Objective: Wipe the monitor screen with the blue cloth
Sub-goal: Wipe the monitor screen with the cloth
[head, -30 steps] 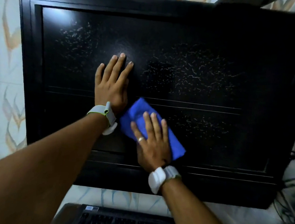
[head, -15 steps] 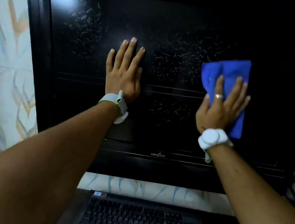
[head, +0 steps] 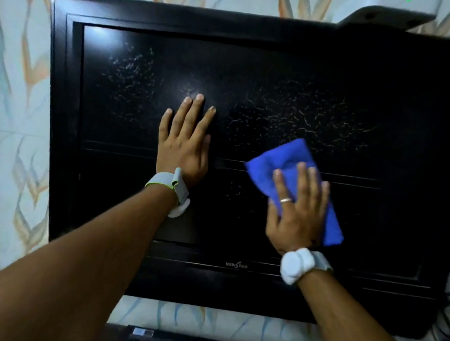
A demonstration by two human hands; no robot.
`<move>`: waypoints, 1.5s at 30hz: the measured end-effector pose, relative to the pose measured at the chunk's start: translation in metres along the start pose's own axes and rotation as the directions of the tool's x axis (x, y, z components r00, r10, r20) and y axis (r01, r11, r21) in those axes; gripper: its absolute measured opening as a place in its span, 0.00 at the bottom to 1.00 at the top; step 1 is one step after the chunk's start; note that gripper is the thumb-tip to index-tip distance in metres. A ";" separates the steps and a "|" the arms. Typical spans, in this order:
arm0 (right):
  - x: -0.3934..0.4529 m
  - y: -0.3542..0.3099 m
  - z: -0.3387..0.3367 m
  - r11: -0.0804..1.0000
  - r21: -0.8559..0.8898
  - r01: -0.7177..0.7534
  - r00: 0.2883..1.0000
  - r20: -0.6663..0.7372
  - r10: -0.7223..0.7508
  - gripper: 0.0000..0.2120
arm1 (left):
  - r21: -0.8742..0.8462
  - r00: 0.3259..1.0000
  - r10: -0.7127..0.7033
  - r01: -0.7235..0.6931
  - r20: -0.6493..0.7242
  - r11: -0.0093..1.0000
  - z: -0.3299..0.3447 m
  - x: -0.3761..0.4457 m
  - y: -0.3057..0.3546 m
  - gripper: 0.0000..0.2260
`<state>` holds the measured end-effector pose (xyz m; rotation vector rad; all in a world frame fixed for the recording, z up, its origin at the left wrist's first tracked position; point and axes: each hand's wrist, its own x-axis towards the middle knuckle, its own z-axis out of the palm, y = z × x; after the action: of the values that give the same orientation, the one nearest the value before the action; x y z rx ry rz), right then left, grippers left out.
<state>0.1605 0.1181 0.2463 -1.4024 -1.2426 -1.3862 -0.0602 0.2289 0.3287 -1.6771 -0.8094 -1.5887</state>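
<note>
I'm watching the streaky black monitor screen (head: 279,93) against a leaf-patterned wall (head: 12,97), with the KENSTAR logo (head: 236,265) showing at six o'clock. My left hand (head: 183,150) is lying flat, fingers straight. My right hand (head: 296,217), fingers spread, is pressing the blue cloth (head: 287,159) at four o'clock.

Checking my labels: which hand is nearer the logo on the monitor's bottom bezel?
Right. The right hand, pressing the cloth, is just above and right of the logo; the left hand lies flat higher up, left of it.
</note>
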 end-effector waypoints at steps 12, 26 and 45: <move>0.103 -0.086 0.007 0.992 0.092 0.082 0.997 -0.004 -0.082 0.30 | 0.020 0.999 0.013 -0.012 -0.038 1.000 0.005 0.002 -0.006 0.22; 0.078 0.021 -0.008 0.982 0.025 -0.189 0.974 -0.122 0.190 0.25 | -0.010 0.999 -0.019 0.019 0.026 1.000 -0.001 -0.001 0.003 0.23; 0.068 0.034 -0.010 0.972 0.027 -0.233 0.963 -0.136 0.234 0.25 | -0.007 0.999 -0.030 0.030 0.012 1.000 -0.002 0.001 0.002 0.23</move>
<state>0.1866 0.1090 0.3180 -1.3722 -0.9601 -1.2878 -0.0599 0.2256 0.3292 -1.6887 -0.8396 -1.6050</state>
